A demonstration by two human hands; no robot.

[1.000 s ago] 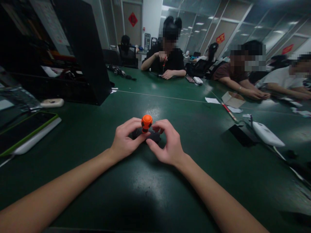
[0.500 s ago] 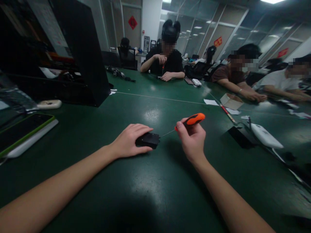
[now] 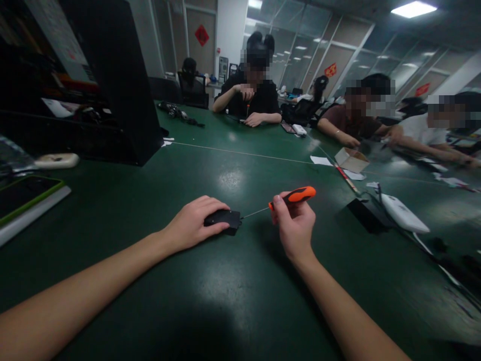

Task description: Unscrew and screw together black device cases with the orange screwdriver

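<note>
On the green table a small black box [image 3: 230, 218] lies under my left hand [image 3: 191, 223], its thumb along the near side and its fingers over the far side. Small metal dots show on the box's top, and a little dark piece sticks out at its right end. My right hand [image 3: 295, 225] is closed around the orange and black handle of a screwdriver [image 3: 300, 194]. The thin shaft slants down to the left, and its tip is at the box's right end. Whether the tip touches the box I cannot tell.
A large black cabinet [image 3: 112, 85] stands at the left, near a green-edged phone [image 3: 30, 198]. To the right are an open carton [image 3: 352, 159], a white power strip [image 3: 405, 213] with cables, and a black adapter [image 3: 368, 214]. Several people sit around the table [image 3: 225, 291].
The view has shifted slightly. The screwdriver handle sits a little lower, its shaft flatter, and my left thumb lies higher on the black box. Both hands keep hold.
</note>
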